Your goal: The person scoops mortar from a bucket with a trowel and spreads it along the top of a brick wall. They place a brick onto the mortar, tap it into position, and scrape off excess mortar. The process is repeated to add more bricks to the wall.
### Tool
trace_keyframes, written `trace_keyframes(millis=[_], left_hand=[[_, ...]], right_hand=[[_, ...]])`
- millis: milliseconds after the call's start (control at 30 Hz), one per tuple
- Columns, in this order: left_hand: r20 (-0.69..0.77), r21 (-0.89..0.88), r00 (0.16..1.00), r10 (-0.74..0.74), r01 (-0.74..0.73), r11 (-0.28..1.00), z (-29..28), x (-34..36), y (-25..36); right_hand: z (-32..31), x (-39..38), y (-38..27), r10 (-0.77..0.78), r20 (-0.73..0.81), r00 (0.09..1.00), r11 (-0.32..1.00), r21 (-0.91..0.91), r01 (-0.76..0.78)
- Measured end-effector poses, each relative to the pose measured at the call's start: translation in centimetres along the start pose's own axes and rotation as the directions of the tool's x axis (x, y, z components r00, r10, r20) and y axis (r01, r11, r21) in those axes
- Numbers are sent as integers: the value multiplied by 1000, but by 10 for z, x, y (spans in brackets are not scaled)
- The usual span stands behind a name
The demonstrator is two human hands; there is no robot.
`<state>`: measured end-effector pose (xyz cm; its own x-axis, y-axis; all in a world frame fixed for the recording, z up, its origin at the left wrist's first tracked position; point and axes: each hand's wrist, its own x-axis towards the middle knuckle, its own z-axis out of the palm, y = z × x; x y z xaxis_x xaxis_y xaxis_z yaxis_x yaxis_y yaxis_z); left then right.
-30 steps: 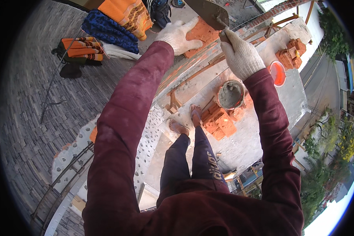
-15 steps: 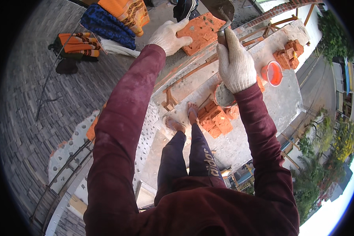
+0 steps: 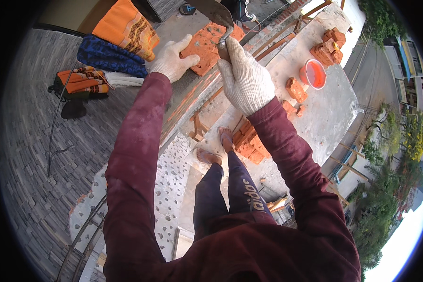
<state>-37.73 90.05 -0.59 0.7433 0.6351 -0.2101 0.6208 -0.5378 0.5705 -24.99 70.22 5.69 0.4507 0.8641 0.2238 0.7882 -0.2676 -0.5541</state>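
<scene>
My left hand [image 3: 171,60], in a cream knitted glove, is at the left end of an orange brick [image 3: 203,55]. Its thumb and fingers are spread apart, with the thumb over the brick's end. The brick lies flat along a low wall [image 3: 189,101], with grey specks of mortar on top. Also gloved, my right hand [image 3: 249,80] is closed round the handle of a trowel [image 3: 214,13]. The trowel's blade points up and away, above the far side of the brick, and its bent neck crosses over the brick.
Stacked bricks [image 3: 253,143] stand beside my feet, and more bricks [image 3: 327,47] lie farther right near a red bucket [image 3: 313,74]. Orange cloth [image 3: 127,28] and blue patterned cloth [image 3: 108,56] hang at left. Metal rods [image 3: 82,246] are at lower left.
The view has shifted, so the brick and both hands appear farther left. My left hand's fingers look more spread at the brick's end. The trowel stays in my right hand.
</scene>
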Motion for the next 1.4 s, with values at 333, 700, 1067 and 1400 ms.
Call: trace_keyframes(millis=[333, 700, 1067, 1400], left_hand=[[1, 28, 1000, 18, -18, 999, 0, 3, -1], [29, 62, 999, -44, 42, 997, -2, -1, 4], [-62, -11, 998, 17, -18, 1000, 2, -4, 6], [-41, -120, 997, 62, -67, 991, 5, 4, 0]], right_hand=[[7, 6, 9, 181, 216, 960, 983, -28, -179], [-27, 10, 11, 54, 49, 997, 970, 234, -64], [16, -7, -8, 105, 118, 987, 993, 43, -111], [17, -4, -8, 222, 288, 932, 966, 66, -250]])
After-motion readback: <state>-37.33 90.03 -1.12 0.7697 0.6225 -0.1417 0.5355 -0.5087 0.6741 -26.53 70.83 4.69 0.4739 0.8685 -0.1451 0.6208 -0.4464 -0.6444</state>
